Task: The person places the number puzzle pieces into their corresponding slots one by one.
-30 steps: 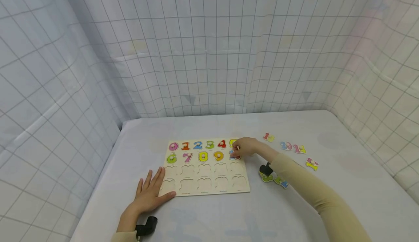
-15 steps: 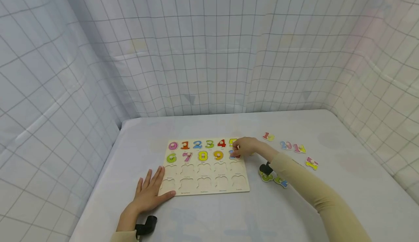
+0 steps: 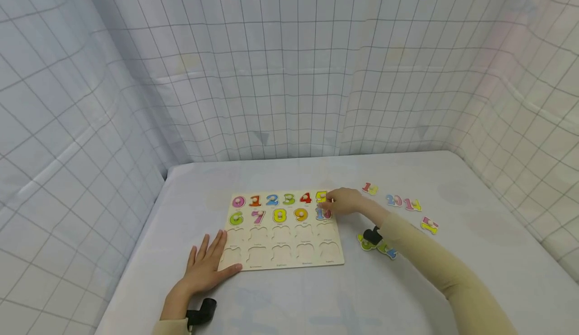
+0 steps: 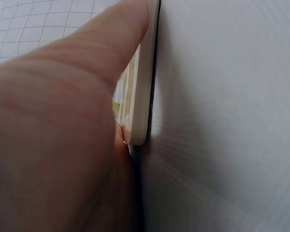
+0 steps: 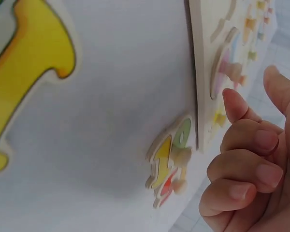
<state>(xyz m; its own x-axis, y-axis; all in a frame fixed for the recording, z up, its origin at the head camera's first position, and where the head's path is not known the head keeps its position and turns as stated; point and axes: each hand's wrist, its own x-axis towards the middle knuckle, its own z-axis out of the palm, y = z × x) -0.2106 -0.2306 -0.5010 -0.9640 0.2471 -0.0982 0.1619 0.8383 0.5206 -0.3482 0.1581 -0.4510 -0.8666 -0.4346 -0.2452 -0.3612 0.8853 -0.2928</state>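
Observation:
A wooden number board (image 3: 282,269) lies on the table with pegged pieces 0 to 10 on its two upper rows. My left hand (image 3: 204,269) rests with spread fingers at its lower left corner; the thumb (image 4: 121,24) lies along the near edge. Beside the 10 piece (image 3: 323,214) is my right hand (image 3: 346,201), holding nothing. In the right wrist view, its index finger (image 5: 236,104) and thumb are parted near the peg, with the other fingers loosely curled. The 10 piece (image 5: 222,72) shows its side edge above the board surface there.
Right of the board lie loose number pieces: a red-and-yellow one (image 3: 370,188), a 20 (image 3: 394,200), a 14 (image 3: 412,204) and a pink-and-yellow one (image 3: 429,225). Green pieces (image 3: 365,243) lie partly under the right wrist camera. White gridded curtains (image 3: 298,73) surround the table.
My right hand has let go of the 10 piece and shifted slightly to the right, uncovering the 5 and 10. The left hand stays in place.

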